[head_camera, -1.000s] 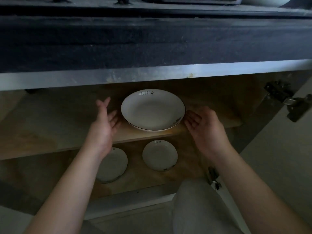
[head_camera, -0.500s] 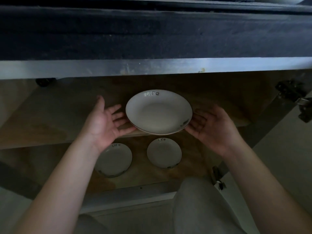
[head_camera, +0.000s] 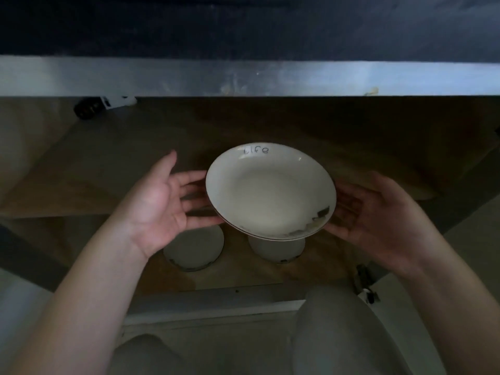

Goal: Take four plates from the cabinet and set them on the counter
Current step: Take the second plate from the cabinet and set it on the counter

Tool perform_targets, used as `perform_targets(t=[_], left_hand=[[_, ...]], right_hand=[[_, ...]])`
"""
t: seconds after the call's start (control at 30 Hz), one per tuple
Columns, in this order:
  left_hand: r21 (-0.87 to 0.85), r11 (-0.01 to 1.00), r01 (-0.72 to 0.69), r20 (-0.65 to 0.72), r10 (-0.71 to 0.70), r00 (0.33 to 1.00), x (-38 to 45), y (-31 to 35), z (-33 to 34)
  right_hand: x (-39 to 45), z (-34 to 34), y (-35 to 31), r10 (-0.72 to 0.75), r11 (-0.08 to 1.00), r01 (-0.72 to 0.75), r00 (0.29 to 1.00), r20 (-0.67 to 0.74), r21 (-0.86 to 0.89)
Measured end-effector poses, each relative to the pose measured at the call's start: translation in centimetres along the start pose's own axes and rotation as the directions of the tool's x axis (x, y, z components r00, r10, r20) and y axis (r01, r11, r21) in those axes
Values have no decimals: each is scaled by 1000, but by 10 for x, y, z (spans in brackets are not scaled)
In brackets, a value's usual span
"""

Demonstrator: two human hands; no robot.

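Note:
A white plate (head_camera: 270, 190) with "life" written on its far rim is held between both hands, tilted slightly and out past the front edge of the upper cabinet shelf (head_camera: 94, 171). My left hand (head_camera: 165, 204) cups its left rim with fingers under it. My right hand (head_camera: 370, 209) supports the right rim the same way. Two smaller white plates lie on the lower shelf: one (head_camera: 194, 250) at the left, the other (head_camera: 278, 250) half hidden under the held plate.
The counter's metal front edge (head_camera: 243, 75) runs across the top, with the dark counter surface (head_camera: 243, 25) above it. A door hinge (head_camera: 365, 288) sits at the lower right. My knees (head_camera: 338, 334) fill the bottom of the view.
Both hands closed in on the plate's rims and drew it forward off the upper shelf toward me. It now hangs over the lower shelf's plates.

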State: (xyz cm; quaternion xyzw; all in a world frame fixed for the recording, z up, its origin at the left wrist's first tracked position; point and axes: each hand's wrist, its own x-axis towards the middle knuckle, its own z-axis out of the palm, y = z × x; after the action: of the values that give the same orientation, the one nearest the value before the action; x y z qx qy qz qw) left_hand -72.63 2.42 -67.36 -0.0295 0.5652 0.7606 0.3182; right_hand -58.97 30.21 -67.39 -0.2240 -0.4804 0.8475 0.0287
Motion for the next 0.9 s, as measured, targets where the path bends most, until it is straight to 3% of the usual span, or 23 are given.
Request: perform_targets(t=[0.13,0.37,0.5,0.67,0.9], left_hand=[[23,999,-34,-22,35,999,-7,-2,-6],[-30,998,52,-145,-56,988,-34,0,-10],[-120,989,89,-203,-112,973,-69,1,-10],[-163,971,175,-327,-221,919,-125,-1,-3],[-209,943,258,-433,-326,840,-220,14,25]], right_hand=[[4,1,2,-2,999,3,1000,16,-48],[-15,26,-4,58,992,-55,998,21,-112],[-37,41,-10,160,976,-159,987,-11,-146],[-81,60,-10,272,950,-284,957,-103,-126],[-160,90,-27,369,886,-402,913,-175,-231]])
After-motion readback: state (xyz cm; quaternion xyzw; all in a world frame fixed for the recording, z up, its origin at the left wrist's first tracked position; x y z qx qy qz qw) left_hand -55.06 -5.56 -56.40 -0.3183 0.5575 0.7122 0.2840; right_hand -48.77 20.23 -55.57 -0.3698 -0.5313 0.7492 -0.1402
